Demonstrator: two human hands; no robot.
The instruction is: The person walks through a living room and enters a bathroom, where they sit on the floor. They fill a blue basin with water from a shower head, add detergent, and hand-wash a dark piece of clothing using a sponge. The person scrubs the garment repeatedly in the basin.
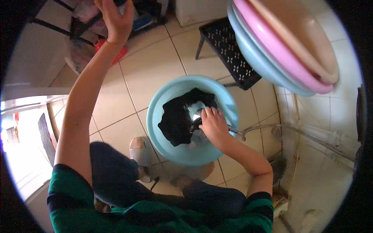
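A light-blue plastic basin (157, 145) stands on the tiled floor in front of me, with black cloth (177, 119) bunched inside it. My right hand (214, 122) is over the cloth, its fingers curled around the end of a metal shower hose (236, 132). What sits at that end is mostly hidden by the hand; a bright patch shows beside the fingertips. Raised at the upper left, my left hand (118, 26) reaches toward a dark rack (83, 33). The frame's top edge cuts off its fingertips, so its grasp is unclear.
Stacked blue, pink and beige basins (274, 43) lean at the upper right, beside a black perforated stool (227, 52). From the right wall the hose arcs to the basin. A red object (119, 55) lies below my left wrist. My slippered foot (140, 151) is close to the basin.
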